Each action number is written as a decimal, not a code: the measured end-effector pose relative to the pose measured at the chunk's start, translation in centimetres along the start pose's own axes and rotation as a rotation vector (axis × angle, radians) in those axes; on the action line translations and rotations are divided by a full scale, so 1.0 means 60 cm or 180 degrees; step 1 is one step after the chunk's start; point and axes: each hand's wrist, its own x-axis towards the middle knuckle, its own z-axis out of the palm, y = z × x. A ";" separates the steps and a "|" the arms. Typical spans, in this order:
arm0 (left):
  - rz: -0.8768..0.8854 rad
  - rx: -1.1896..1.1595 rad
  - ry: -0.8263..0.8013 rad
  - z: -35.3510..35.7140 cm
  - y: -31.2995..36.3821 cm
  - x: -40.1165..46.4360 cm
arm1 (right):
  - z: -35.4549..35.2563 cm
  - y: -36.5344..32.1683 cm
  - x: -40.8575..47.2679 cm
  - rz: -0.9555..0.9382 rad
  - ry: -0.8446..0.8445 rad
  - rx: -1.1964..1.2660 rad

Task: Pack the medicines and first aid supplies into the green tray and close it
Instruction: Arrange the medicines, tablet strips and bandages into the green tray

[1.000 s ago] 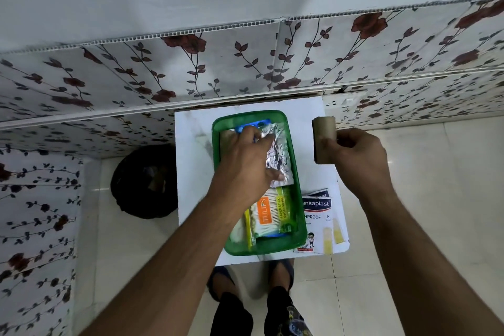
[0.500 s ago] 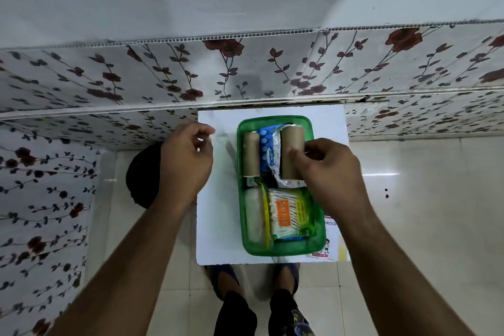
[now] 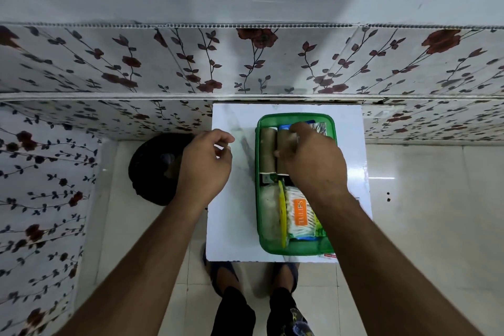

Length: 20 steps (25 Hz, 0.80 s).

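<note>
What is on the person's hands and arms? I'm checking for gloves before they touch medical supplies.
Nothing: the left hand and right hand are bare, with no gloves, rings, watch or bands showing. Both forearms are uncovered, with no sleeves in view.

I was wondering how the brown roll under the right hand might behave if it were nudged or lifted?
The brown roll is a cylinder lying on its side, so it would probably roll on bare table. Wedged beside the second roll in the green tray, it likely stays. It looks like bandage: probably light and slightly squashy.
</note>
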 end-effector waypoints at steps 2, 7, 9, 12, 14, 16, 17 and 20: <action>0.0020 0.0018 -0.0008 0.001 0.003 0.000 | 0.012 0.002 0.003 -0.0132 -0.0077 -0.0082; 0.0078 0.0061 -0.0054 0.002 0.006 0.002 | 0.004 0.014 -0.003 -0.0236 0.0008 0.0289; 0.0054 0.0052 -0.0056 0.000 0.009 0.001 | -0.017 0.027 -0.014 -0.0116 0.0076 0.0856; 0.0037 0.0097 -0.0062 -0.007 0.014 -0.003 | -0.068 0.080 -0.032 0.0458 0.0291 0.2156; 0.0052 0.0119 -0.0064 -0.009 0.020 -0.006 | -0.091 0.126 -0.044 0.0694 0.0571 0.2254; 0.0041 0.0114 -0.0048 -0.008 0.028 -0.010 | -0.086 0.151 -0.049 0.0635 0.0637 0.1840; 0.0028 0.0116 -0.0042 -0.005 0.031 -0.012 | -0.076 0.151 -0.049 0.0433 0.0590 0.1510; 0.0041 0.0156 -0.0060 0.001 0.035 -0.019 | -0.037 0.129 -0.037 -0.0468 0.0351 -0.0340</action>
